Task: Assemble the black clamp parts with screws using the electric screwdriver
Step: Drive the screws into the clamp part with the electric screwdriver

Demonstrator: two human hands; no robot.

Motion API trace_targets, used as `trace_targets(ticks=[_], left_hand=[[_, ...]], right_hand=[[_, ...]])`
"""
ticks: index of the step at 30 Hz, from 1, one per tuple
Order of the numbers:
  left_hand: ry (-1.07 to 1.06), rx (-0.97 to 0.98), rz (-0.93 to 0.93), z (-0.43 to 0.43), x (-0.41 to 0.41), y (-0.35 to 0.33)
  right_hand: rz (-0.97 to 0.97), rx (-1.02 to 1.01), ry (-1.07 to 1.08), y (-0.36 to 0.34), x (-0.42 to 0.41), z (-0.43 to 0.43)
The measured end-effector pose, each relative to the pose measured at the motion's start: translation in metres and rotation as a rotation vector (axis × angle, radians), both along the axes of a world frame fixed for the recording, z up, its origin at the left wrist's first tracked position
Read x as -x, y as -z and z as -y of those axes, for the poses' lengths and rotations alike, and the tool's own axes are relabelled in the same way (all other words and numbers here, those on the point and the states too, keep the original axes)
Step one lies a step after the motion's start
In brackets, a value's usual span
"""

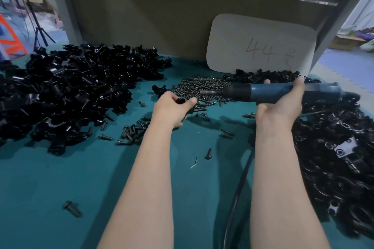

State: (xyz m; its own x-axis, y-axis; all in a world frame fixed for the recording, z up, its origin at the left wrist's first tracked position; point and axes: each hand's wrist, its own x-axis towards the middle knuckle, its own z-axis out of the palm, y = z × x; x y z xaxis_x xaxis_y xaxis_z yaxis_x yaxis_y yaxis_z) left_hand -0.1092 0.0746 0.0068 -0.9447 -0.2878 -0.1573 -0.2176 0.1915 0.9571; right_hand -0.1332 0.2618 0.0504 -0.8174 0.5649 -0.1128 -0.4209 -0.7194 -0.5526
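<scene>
My left hand (172, 108) grips a small black clamp part (182, 100) above the teal table, just in front of the screw pile (202, 87). My right hand (283, 103) holds the blue electric screwdriver (269, 92) level, with its bit pointing left towards the clamp part and ending a short way from it. Most of the clamp part is hidden inside my fingers. A big heap of loose black clamp parts (70, 87) lies at the left.
Another heap of black parts (334, 147) fills the right side. Loose screws (129, 131) are scattered over the teal table (60, 178). The screwdriver's black cable (238, 188) runs down between my arms. A card marked 44 (261, 44) leans on the back board.
</scene>
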Motion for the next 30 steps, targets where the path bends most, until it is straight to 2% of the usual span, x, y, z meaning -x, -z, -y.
trace_targets(ticks=[4, 10, 14, 18, 20, 25, 30], left_hand=[[-0.087, -0.307, -0.043, -0.004, 0.003, 0.002], [-0.092, -0.616, 0.025, -0.005, 0.004, -0.002], [-0.070, -0.621, -0.006, -0.004, 0.001, -0.001], [-0.047, -0.509, -0.033, -0.001, 0.000, 0.001], [-0.040, -0.380, -0.052, -0.002, -0.001, 0.001], [0.052, 0.011, -0.135, -0.009, -0.001, 0.006], [0.022, 0.531, -0.079, -0.011, 0.001, 0.011]], right_hand=[[0.017, -0.047, -0.018, 0.001, -0.003, 0.006], [0.082, -0.107, 0.002, 0.004, -0.002, 0.012], [0.100, -0.090, 0.021, 0.004, -0.001, 0.009], [0.120, -0.116, 0.057, 0.004, -0.001, 0.004], [0.137, -0.126, 0.072, 0.004, -0.001, 0.004], [0.139, -0.147, 0.091, 0.006, 0.001, 0.007], [0.105, -0.141, 0.087, 0.006, 0.001, 0.007]])
